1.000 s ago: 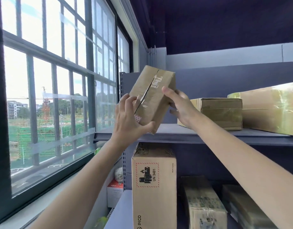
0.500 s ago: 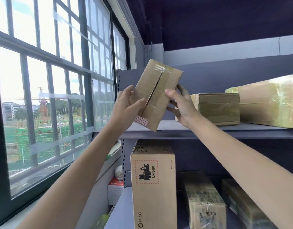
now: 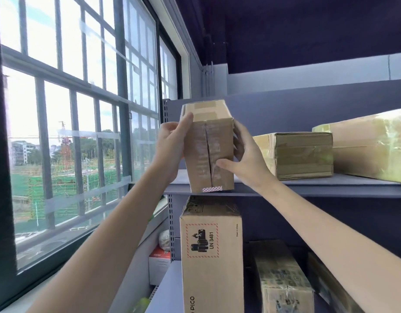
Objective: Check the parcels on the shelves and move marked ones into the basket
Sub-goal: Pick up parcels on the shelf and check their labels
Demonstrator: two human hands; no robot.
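**Parcel held up for inspection at the shelves**

A person holds a small cardboard box (image 3: 208, 150) upright in both hands in front of the upper shelf (image 3: 307, 188), its taped seam facing the camera. The left hand (image 3: 170, 150) grips the box's left side, thumb hooked over the upper front corner; the right hand (image 3: 244, 154) clasps the opposite side, thumb pressed on the front face near the seam. A strip of patterned red-and-white tape (image 3: 212, 189) shows along the bottom edge, just below the right thumb; whether that counts as the mark cannot be told.

The box looks light, judging by the easy, fingertip hold, and stiff enough to keep its shape, though the glossy packing tape may be slippery. The bare cardboard sides, where the hands already sit, seem the safest place to hold it.

Just beyond the right hand, two larger wrapped parcels (image 3: 303, 154) rest on the same shelf. Below both hands stands a tall carton (image 3: 212, 256) bearing a battery hazard label. No basket is in view.
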